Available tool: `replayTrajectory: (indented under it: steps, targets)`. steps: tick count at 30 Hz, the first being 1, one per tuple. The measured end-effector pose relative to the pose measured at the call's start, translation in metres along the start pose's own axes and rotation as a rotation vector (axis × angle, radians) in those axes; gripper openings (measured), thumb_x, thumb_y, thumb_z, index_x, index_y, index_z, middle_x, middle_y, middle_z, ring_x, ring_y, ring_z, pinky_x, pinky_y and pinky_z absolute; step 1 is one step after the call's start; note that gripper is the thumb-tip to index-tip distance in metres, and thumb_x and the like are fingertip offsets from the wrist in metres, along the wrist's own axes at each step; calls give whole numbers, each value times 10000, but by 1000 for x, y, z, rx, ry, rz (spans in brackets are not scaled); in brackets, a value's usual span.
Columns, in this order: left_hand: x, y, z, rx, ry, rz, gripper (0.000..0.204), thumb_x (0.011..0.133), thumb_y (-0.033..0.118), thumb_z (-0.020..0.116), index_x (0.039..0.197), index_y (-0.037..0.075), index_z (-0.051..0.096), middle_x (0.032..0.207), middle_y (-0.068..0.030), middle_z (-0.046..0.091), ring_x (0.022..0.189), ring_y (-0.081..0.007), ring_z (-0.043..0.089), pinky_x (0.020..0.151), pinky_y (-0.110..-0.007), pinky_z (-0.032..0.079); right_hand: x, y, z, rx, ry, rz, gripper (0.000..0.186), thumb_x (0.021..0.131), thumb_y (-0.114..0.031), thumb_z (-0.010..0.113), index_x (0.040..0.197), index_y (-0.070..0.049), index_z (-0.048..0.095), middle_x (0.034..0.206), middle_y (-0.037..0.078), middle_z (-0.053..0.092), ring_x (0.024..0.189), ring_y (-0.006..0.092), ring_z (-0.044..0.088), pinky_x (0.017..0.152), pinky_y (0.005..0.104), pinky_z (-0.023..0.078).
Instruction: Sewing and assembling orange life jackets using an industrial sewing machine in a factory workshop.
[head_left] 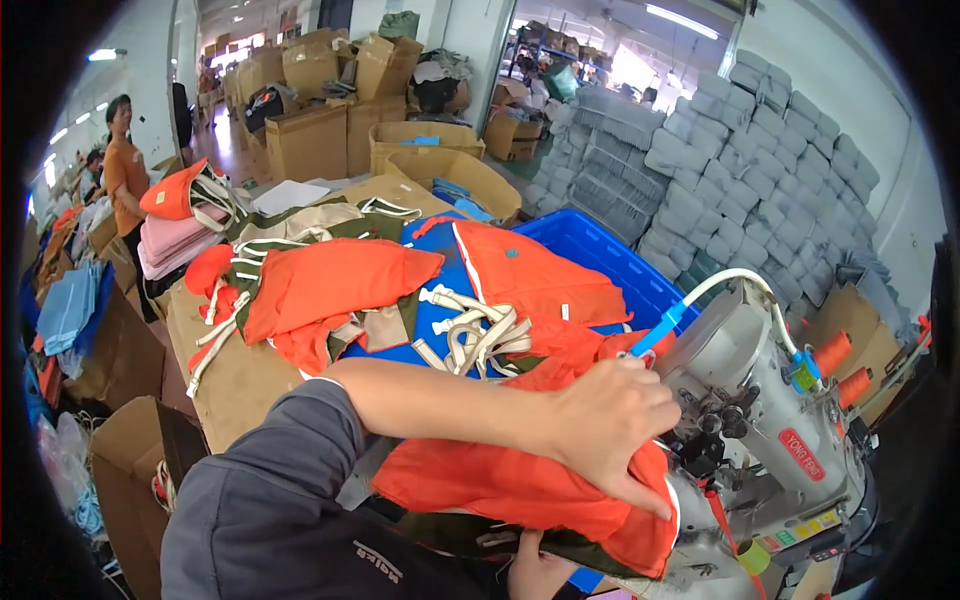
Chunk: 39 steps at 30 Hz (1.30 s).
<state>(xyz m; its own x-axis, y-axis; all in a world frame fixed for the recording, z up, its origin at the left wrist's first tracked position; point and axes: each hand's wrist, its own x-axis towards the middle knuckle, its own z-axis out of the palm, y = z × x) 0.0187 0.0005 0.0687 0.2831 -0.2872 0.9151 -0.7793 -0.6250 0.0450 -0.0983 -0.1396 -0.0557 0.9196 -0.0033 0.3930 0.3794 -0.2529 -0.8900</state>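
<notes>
Hands [617, 425] (both) at orange fabric [490, 480]

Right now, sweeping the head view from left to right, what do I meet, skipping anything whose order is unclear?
Light blue cloth stack, pink stack, cream straps, the person's left hand, sewing machine.

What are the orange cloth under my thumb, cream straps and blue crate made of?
Orange cloth: thin matte fabric, perhaps nylon, by its creases. Cream straps: matte webbing, maybe cotton, flat, ribbonlike. Blue crate: likely smooth plastic, with rigid walls.
</notes>
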Motion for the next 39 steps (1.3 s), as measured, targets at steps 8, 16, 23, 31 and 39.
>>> replayTrajectory:
  steps: [8, 16, 23, 31, 39]
  targets:
    - [-35, -12, -40, 297, -317, -251, 742, 620, 776, 697, 618, 48, 555, 604, -104, 560, 577, -291, 599, 583, -385, 460, -21, 68, -29, -17, -925, 16, 425, 840, -130, 705, 1225, -21, 562, 1276, 204, 530, 1215, 402, 489, 1050, 437, 370]
    - [-67, -21, -42, 212, -300, -414, 653, 531, 585, 873, 732, 66, 531, 767, -97, 543, 713, -295, 554, 709, -417, 433, 85, -24, -18, -67, -160, -281, 530, 697, 31, 749, 1198, -16, 585, 1099, 181, 617, 962, 287, 640, 812, 346, 527]
    - [-125, 22, -86, -37, 68, -374, 1077, 461, 524, 929, 1287, 36, 441, 1263, -192, 440, 1167, -345, 463, 929, -472, 416, 100, -28, -15, -175, -53, -361, 255, 691, 71, 708, 928, -18, 674, 738, 119, 591, 606, 240, 566, 556, 310, 444]
    - [-211, 22, -136, 378, -340, -977, 257, 726, 203, 783, 671, 24, 608, 600, -155, 573, 554, -298, 592, 504, -387, 460, 97, -30, 3, -61, 38, -357, 95, 855, -15, 654, 928, 38, 625, 849, 48, 641, 766, 123, 561, 738, 247, 465]
    - [-131, 104, -190, 552, -540, -211, 186, 641, 198, 611, 673, 92, 461, 664, -54, 524, 541, -190, 506, 478, -302, 389, 112, -16, 43, 448, 135, -212, 192, 847, -41, 654, 1013, 36, 594, 988, 92, 643, 861, 166, 592, 821, 294, 480]
